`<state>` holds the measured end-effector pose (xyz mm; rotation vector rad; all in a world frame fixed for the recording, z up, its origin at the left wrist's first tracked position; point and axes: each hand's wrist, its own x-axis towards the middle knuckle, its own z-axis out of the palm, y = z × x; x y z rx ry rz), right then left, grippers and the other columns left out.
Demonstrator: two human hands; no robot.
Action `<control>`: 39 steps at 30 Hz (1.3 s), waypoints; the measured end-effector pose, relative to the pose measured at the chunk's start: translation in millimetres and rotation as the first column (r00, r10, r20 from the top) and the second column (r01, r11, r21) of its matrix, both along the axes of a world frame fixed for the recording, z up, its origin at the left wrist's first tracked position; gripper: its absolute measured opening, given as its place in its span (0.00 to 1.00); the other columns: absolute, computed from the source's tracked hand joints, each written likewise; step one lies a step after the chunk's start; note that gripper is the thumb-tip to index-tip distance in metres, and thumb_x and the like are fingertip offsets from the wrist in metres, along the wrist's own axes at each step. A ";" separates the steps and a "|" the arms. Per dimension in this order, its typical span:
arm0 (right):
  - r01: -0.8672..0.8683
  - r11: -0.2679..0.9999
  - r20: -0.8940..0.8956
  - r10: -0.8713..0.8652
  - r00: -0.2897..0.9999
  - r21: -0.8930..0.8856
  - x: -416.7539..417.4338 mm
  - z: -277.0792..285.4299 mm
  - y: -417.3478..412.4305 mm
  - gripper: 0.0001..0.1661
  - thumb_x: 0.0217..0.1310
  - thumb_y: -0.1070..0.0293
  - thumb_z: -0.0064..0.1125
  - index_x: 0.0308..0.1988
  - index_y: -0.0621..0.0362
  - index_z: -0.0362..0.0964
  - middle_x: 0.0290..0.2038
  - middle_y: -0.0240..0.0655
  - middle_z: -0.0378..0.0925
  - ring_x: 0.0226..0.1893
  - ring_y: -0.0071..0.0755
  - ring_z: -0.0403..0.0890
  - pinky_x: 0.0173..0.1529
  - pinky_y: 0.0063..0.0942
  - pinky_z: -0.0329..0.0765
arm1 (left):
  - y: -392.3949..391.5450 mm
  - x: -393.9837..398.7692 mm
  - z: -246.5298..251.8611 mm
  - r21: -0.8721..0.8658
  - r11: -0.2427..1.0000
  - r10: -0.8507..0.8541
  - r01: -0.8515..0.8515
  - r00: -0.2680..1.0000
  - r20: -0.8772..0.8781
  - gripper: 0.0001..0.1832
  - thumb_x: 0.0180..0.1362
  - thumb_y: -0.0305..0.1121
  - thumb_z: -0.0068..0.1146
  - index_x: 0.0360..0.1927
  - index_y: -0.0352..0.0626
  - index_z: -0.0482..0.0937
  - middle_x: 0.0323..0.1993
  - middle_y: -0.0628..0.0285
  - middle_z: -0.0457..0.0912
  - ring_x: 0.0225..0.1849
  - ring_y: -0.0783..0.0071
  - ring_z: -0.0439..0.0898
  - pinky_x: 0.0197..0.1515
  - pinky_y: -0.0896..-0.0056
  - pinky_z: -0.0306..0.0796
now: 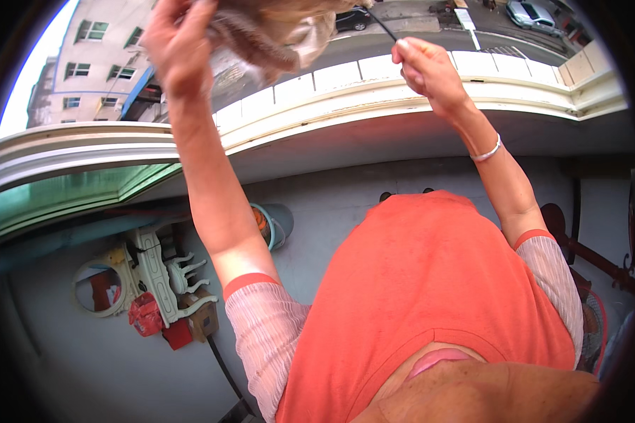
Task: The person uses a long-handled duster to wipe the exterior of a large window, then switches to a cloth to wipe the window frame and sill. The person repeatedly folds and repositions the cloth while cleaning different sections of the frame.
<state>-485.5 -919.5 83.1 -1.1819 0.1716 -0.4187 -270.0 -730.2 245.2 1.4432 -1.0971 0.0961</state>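
Note:
My left hand (182,50) is raised at the top edge, blurred, its fingers closed at the edge of a bunched beige and brown cloth (291,31). The cloth hangs outside the window, and its upper part runs out of the picture. My right hand (428,71) grips a thin black rod (383,24), its fist over the window ledge. That rod slants up towards the cloth's right corner; whether the two are joined is hidden. A silver bangle (488,149) circles my right wrist.
The white window frame (349,113) crosses below my hands, with a street and parked silver car (534,18) beyond. A green glass pane (58,198) stands left. On the floor are a blue bucket (280,227), a pale dressing table (156,275) and a round mirror (100,288).

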 end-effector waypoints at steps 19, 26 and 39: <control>-0.570 0.683 -0.497 0.336 0.800 -0.457 38.6 -18.2 90.4 0.14 0.63 0.71 0.46 0.48 0.63 0.70 0.27 0.32 0.71 0.27 0.22 0.70 0.35 0.24 0.70 | 171.4 35.4 -224.4 -0.051 0.262 0.893 -0.964 0.222 0.392 0.12 0.44 0.25 0.58 0.34 0.36 0.71 0.30 0.52 0.72 0.35 0.54 0.72 0.42 0.55 0.67; -0.503 0.390 -0.418 0.285 0.862 -0.771 17.7 29.9 42.8 0.18 0.61 0.78 0.45 0.50 0.65 0.72 0.36 0.47 0.80 0.34 0.31 0.83 0.40 0.27 0.77 | 177.1 -5.3 -249.6 0.159 0.365 0.923 -0.918 0.379 0.069 0.26 0.49 0.30 0.66 0.53 0.37 0.73 0.41 0.49 0.73 0.44 0.54 0.74 0.50 0.60 0.67; -0.166 -0.281 -0.248 0.285 0.926 -0.945 122.2 51.0 173.1 0.17 0.58 0.68 0.52 0.48 0.59 0.73 0.21 0.47 0.77 0.23 0.51 0.80 0.27 0.43 0.75 | 141.9 -80.1 -250.1 -0.115 0.599 0.682 -0.793 0.580 -0.445 0.31 0.55 0.24 0.53 0.62 0.30 0.57 0.54 0.47 0.68 0.55 0.60 0.70 0.62 0.61 0.61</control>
